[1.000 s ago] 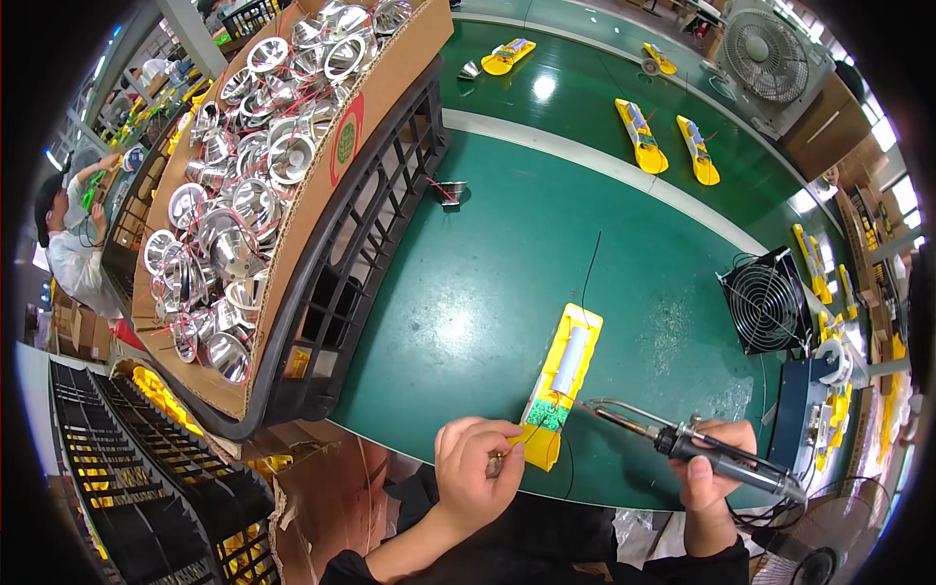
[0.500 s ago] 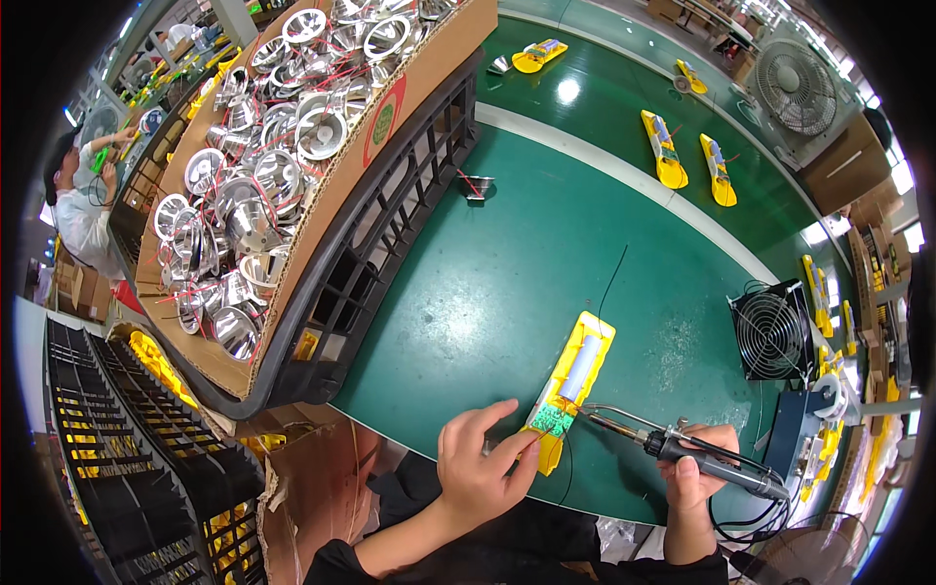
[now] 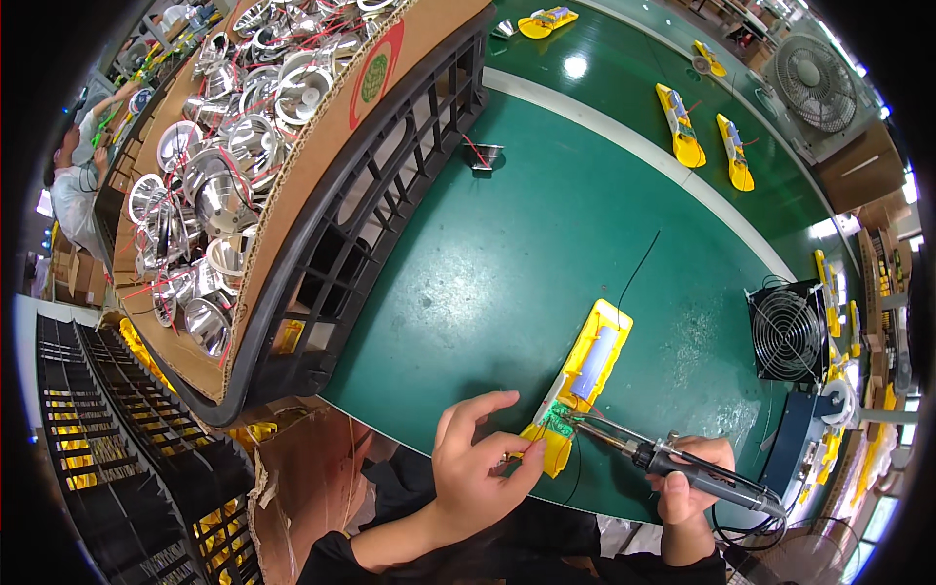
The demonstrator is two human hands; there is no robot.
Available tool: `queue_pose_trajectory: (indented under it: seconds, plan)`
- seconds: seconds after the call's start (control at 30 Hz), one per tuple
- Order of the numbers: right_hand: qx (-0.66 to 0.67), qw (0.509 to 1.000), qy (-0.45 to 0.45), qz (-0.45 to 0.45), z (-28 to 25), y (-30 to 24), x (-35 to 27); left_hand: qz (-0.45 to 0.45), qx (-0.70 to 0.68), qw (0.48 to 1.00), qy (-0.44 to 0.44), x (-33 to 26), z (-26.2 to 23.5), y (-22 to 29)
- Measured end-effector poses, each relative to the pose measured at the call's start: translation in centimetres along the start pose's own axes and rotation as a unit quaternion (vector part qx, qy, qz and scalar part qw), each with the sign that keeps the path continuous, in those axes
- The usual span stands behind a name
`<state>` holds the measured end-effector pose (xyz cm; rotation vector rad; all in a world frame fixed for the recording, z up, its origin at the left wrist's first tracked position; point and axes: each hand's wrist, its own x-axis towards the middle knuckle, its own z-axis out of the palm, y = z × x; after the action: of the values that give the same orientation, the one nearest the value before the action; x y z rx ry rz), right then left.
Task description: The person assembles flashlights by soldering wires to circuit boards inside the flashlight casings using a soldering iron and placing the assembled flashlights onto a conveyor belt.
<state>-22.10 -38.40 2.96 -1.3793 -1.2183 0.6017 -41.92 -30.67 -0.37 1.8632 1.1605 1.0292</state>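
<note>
A yellow plastic housing lies slantwise on the green tabletop, with a pale violet cylindrical battery cell and a small green circuit board in it. My right hand grips a soldering iron with a thin metal feed tube alongside. The iron's tip meets the board. At the housing's near left edge is my left hand, fingertips pinched close to the board and one finger stretched out above. What they pinch is too small to make out. A dark wire runs from the housing's far end.
A cardboard box of shiny reflector cups in a black crate stands at left. One loose reflector lies near it. A small black fan and a blue-grey box are at right. Yellow housings lie on the belt beyond.
The view has shifted slightly. The iron's tip has moved left, further onto the circuit board. My left fingertips have closed together beside the housing.
</note>
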Motion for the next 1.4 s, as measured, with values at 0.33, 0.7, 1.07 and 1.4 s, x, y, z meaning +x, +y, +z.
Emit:
queue_pose_trajectory:
  seconds: [0.33, 0.7, 1.07, 1.4]
  plan:
    - [0.002, 0.999, 0.004, 0.045, 0.21, 0.07, -0.17, -0.041, -0.037, 0.998, -0.036, 0.52, -0.36, 0.27]
    - [-0.017, 0.998, -0.007, 0.053, 0.2, 0.28, -0.18, -0.048, -0.027, 0.998, -0.029, 0.55, -0.34, 0.26]
    - [-0.035, 0.999, -0.022, 0.022, -0.17, 0.57, -0.33, -0.051, -0.031, 0.997, -0.043, 0.64, -0.42, 0.19]
    - [-0.049, 0.999, -0.009, -0.001, 0.45, 0.75, -0.34, -0.042, -0.02, 0.998, -0.037, 0.7, -0.38, 0.13]
